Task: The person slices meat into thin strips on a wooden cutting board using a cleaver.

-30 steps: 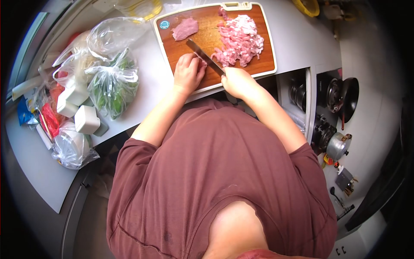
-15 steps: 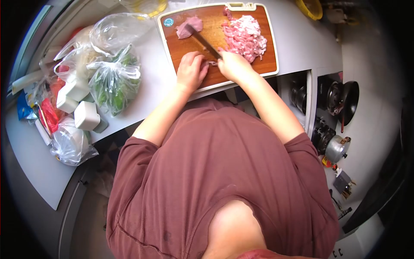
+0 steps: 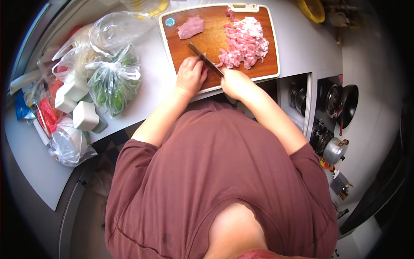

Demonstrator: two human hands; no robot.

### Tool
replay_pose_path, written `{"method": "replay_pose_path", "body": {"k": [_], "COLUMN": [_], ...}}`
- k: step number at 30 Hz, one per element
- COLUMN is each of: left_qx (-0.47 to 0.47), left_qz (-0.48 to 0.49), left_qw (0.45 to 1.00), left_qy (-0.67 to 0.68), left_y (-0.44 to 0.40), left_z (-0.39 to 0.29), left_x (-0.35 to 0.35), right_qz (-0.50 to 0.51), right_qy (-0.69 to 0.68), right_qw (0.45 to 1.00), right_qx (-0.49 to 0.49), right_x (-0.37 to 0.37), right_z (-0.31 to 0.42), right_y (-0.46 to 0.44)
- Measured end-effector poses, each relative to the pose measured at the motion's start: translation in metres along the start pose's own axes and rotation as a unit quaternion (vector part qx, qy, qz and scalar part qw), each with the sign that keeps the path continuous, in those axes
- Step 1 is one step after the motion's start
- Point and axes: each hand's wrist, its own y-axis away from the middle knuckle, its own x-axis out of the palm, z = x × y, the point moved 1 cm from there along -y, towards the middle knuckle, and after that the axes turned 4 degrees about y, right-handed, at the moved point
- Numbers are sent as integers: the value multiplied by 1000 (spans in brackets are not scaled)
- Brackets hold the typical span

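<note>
My right hand [image 3: 235,82] grips a knife [image 3: 203,57] whose dark blade points up and left across the wooden cutting board [image 3: 172,49]. Close beside the blade, my left hand [image 3: 189,75] rests with curled fingers on the board's near edge area. Its fingers press on a small piece of meat, mostly hidden under them. To the right of the blade lies a heap of sliced pink meat [image 3: 246,43] with whitish fat strips. A larger flat piece of meat [image 3: 191,28] sits apart at the board's upper left.
Left of the board stand a plastic bag with green vegetables [image 3: 115,86], white containers [image 3: 85,116] and other bags. A yellow basket [image 3: 311,11] is at the far right back. Pans [image 3: 349,101] and a metal pot [image 3: 335,150] are lower on the right.
The knife has swung down and toward me, its tip leaving the flat piece of meat and coming close to my left fingers. Some cut strips now lie nearer, joined to the heap.
</note>
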Motion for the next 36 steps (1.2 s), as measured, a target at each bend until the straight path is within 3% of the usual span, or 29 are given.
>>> {"method": "replay_pose_path", "body": {"k": [5, 7, 11, 14, 18, 24, 29, 34, 36], "left_qx": [9, -2, -7, 25, 1, 14, 5, -11, 8], "left_qz": [17, 17, -13, 0, 8, 12, 61, -3, 20], "left_qw": [1000, 1000, 999, 1000, 1000, 1000, 998, 998, 999], "left_qy": [2, -3, 31, 11, -1, 4, 3, 55, 38], "left_y": [3, 4, 1, 2, 7, 7, 14, 9, 12], "left_z": [-2, 0, -4, -10, -2, -1, -7, -10, -7], "left_x": [2, 2, -9, -15, -6, -4, 6, -10, -16], "right_qz": [-15, 2, -82, -28, 4, -11, -20, -41, -41], "right_qy": [33, 50, 19, 21, 25, 38, 41, -12, -58], "right_qw": [999, 997, 996, 999, 999, 999, 998, 998, 997], "right_qx": [-38, -56, -38, -42, -32, -32, -38, -45, -34], "right_x": [-12, -19, -19, -29, -25, 6, -12, -20, -29], "right_z": [39, 31, -3, 4, 12, 8, 57, 8, 4], "right_y": [-44, -44, -21, 0, 18, -18, -46, -22, -1]}}
